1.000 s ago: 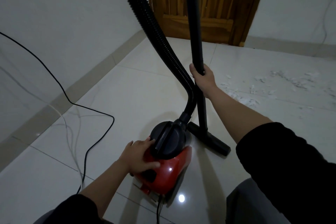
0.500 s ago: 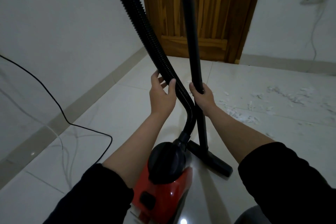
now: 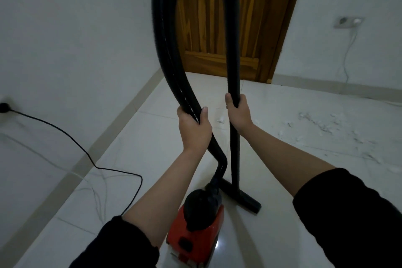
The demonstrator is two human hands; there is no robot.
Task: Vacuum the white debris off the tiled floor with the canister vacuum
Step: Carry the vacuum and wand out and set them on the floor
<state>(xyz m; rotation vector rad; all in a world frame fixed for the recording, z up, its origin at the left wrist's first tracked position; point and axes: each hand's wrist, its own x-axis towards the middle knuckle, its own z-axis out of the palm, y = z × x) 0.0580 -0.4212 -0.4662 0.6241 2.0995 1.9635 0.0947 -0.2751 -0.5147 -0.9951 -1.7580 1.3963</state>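
Note:
A red and black canister vacuum sits on the tiled floor just in front of me. Its black ribbed hose arches up from the canister, and my left hand grips it partway up. My right hand grips the straight black wand, which stands upright. The wand's floor nozzle rests on the tiles to the right of the canister. White debris lies scattered over the floor at the right, beyond the nozzle. A small clump of debris lies between my hands.
A black power cord runs from a wall plug at the left across the floor toward the canister. A wooden door stands at the back. A wall socket with a white cable is at the right.
My left hand left the canister, rose to the hose and has closed around it. The view tilted up. My right hand kept its hold on the wand.

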